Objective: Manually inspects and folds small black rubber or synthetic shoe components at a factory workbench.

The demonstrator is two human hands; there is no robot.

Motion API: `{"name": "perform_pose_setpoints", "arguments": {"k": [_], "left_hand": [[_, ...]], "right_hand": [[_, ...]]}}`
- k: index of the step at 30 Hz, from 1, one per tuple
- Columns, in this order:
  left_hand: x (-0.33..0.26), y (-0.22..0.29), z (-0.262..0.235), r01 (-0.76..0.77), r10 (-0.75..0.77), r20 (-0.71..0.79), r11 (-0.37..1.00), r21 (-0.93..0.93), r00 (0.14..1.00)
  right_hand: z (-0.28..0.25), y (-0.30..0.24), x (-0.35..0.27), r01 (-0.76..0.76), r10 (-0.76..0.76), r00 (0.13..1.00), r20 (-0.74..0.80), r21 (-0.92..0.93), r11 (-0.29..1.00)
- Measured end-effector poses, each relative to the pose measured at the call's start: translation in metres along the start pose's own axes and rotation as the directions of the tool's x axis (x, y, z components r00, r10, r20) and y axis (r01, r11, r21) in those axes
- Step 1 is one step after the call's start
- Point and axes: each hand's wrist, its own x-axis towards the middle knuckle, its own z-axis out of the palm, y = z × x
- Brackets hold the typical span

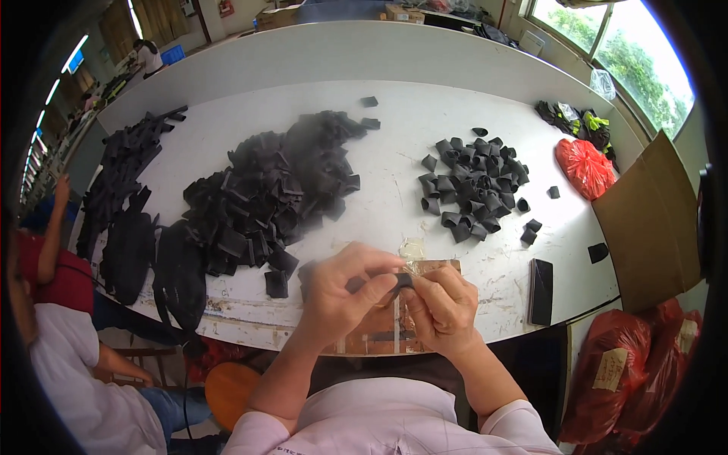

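Note:
Over the near edge of the white table, my left hand and my right hand meet at a small black fabric piece. The fingers of both hands are pinched on it, and part of it is hidden behind them. Beneath my hands lies a brown taped board. Beyond my left hand spreads a large heap of flat black pieces. To the right is a smaller heap of black pieces bent into loops, a few lying apart from it.
A dark phone lies at the right front, near a standing cardboard sheet and a red bag. More red bags sit below the table. Long black strips cover the left end. A person in white is close at left.

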Motion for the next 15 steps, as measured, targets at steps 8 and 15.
{"name": "perform_pose_setpoints", "arguments": {"k": [8,15], "left_hand": [[0.001,-0.013,0.011,-0.245,0.262,-0.094,0.956,0.159,0.961],[-0.003,-0.016,0.01,-0.408,0.459,-0.131,0.865,0.293,0.879]], "right_hand": [[-0.01,-0.01,0.016,-0.041,0.044,0.994,0.102,-0.027,0.999],[-0.002,-0.007,0.012,0.105,-0.097,0.989,0.108,-0.064,0.992]]}}
